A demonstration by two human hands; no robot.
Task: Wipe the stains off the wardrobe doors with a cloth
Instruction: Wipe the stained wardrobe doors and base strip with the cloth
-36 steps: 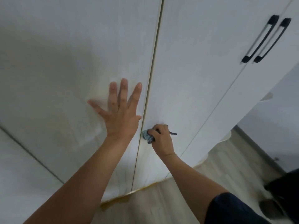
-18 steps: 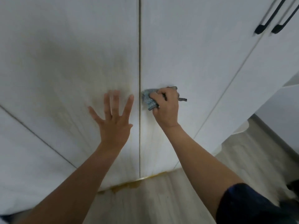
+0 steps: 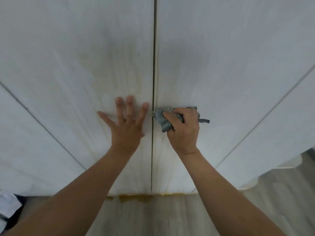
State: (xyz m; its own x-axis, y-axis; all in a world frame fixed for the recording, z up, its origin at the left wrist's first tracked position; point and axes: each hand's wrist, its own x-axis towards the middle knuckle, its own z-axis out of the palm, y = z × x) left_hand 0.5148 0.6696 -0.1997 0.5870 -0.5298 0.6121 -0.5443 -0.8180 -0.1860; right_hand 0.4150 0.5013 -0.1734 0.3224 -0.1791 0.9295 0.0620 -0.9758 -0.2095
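Two white wardrobe doors fill the view, the left door (image 3: pixel 85 65) and the right door (image 3: pixel 221 65), split by a dark vertical gap. Faint yellowish streaks run down both near the gap. My left hand (image 3: pixel 127 126) lies flat on the left door with fingers spread, just left of the gap. My right hand (image 3: pixel 183 130) grips a crumpled grey-blue cloth (image 3: pixel 162 119) and presses it on the right door, right beside the gap. A loose end of the cloth sticks out to the right of my knuckles.
A yellow-brown puddle (image 3: pixel 136 198) sits on the light wood floor (image 3: pixel 153 218) under the door bottoms. More white door panels angle away at left and right. A dark and white object (image 3: pixel 8 212) lies at the lower left edge.
The view has swung left, centring the gap, and the black handles have left the frame. My right hand with the cloth has moved up the door from its lower position a second ago.
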